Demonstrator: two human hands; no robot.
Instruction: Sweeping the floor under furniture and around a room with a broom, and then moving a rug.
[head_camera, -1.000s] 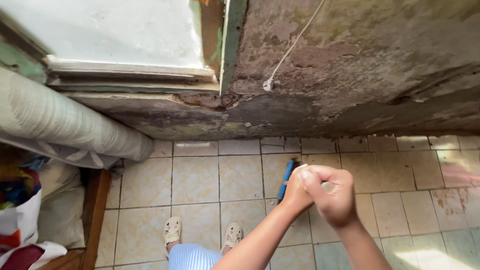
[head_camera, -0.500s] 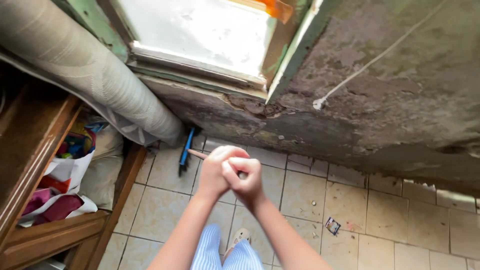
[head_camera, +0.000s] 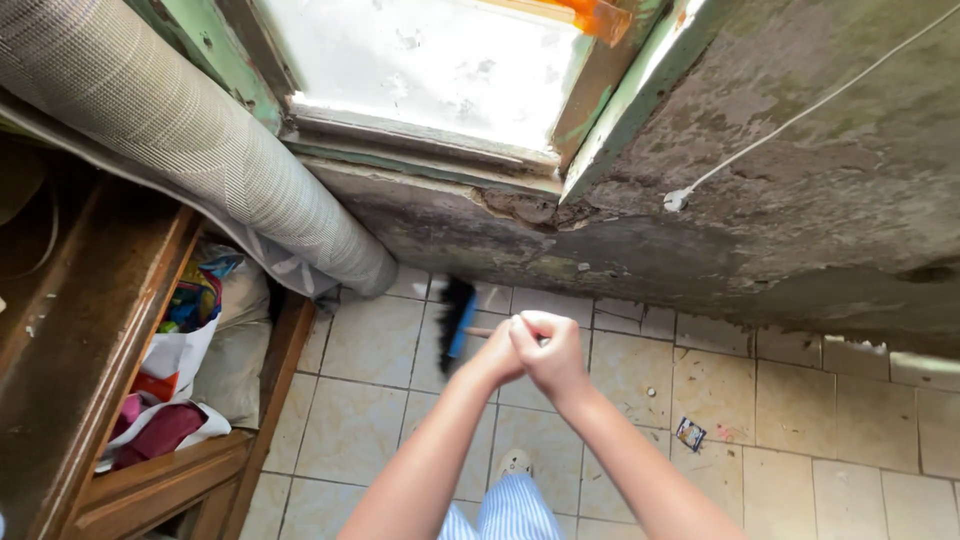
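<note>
Below the peeling window sill, both hands clasp the wooden handle of a blue-backed, black-bristled broom (head_camera: 456, 322): left hand (head_camera: 495, 352) and right hand (head_camera: 548, 355) closed tight around it. Since half a second ago the brush head has swung rightward, off the wall corner, onto open tile floor (head_camera: 370, 350). Left, a white plastic bag (head_camera: 170, 360) holds bright cloth.

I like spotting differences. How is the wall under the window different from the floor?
The wall is rough, dark and stained with peeling patches, while the floor has pale square tiles with clear lines between them. A white cord runs across the wall; a small wrapper lies on the floor. Both look worn and dirty.
</note>
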